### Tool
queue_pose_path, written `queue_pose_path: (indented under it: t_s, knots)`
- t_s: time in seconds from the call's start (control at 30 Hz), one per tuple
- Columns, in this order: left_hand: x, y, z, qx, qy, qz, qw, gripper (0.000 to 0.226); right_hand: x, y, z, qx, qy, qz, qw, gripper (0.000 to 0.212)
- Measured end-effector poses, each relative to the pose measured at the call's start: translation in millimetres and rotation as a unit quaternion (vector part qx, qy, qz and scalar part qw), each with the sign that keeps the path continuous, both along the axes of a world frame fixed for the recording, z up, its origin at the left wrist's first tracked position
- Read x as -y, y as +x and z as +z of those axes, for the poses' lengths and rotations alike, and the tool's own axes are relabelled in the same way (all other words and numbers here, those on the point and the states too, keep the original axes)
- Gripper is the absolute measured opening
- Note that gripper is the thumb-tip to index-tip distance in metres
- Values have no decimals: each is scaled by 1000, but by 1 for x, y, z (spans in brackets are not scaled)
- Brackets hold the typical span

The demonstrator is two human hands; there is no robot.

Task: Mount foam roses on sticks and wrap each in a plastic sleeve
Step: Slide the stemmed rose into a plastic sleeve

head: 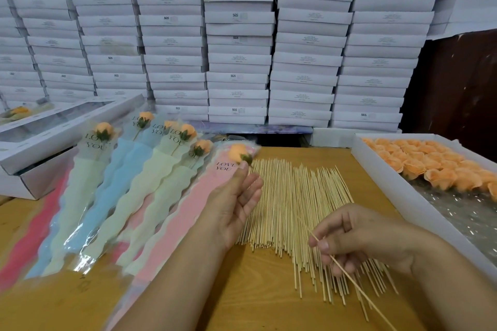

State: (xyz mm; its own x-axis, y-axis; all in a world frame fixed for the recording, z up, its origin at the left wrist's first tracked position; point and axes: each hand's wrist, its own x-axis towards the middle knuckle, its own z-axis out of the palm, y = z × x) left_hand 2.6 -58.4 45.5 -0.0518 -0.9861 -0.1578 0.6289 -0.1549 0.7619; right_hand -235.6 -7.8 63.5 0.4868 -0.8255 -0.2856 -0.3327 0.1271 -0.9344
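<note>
Two bare hands work over a wooden table [263, 290]. The right hand [357, 239] has its fingers [321, 244] curled, pinching a single thin stick [357, 286] between thumb and fingertips; the stick runs slantwise down toward the near right edge of the view, above the pile. The left hand [236, 204] is held palm up with its fingers [252, 183] straight and slightly spread, gripping nothing; its fingertips lie just beside the green base of an orange foam rose [239, 154] that sits inside a pink sleeve [183, 212] printed "LOVE YOU". I cannot tell whether the fingertips touch the rose.

A wide pile of sticks [290, 204] lies spread on the table between the two hands, the sticks mostly parallel and pointing away from the person. To the left of the pink sleeve, several more wrapped roses [134, 169] lie fanned out side by side in pale green and blue sleeves, overlapping one another, with a red sleeve [29, 236] at the far left. On the right, a shallow white tray [390, 183] holds rows of loose orange rose heads [430, 166] on clear plastic film. An opened white box [40, 142] sits at the left rear, and stacks of closed white boxes [239, 43] fill the background.
</note>
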Motion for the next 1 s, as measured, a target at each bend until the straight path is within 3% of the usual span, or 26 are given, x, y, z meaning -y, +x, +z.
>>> queue_pose_path:
  t_s: [0.27,0.5,0.63,0.7,0.73,0.8,0.87,0.93,1.0]
  knots:
    - [-3,-6,-3,86,46,-15,995,33,13,3,-9,119,-13,-204,972,40]
    - [-2,-6,4,234,15,-14,972,21,23,1,-20,163,-11,-299,940,16]
    - [5,12,22,392,-32,-7,920,15,26,-1,-21,173,-9,-312,934,14]
    - [14,25,29,495,-67,30,866,13,27,-2,-21,177,-8,-313,933,14]
    - [21,32,30,580,-82,58,809,16,27,-2,-21,179,-8,-313,933,14]
    - [33,46,29,742,-91,77,659,31,27,-2,-22,180,-11,-311,933,14]
    - [39,57,21,826,-78,30,557,41,27,-2,-22,181,-14,-310,933,14]
    - [40,63,9,871,-71,-40,484,32,28,-3,-22,183,-15,-308,933,14]
    - [41,66,-2,889,-66,-77,447,32,28,-3,-22,184,-16,-308,933,14]
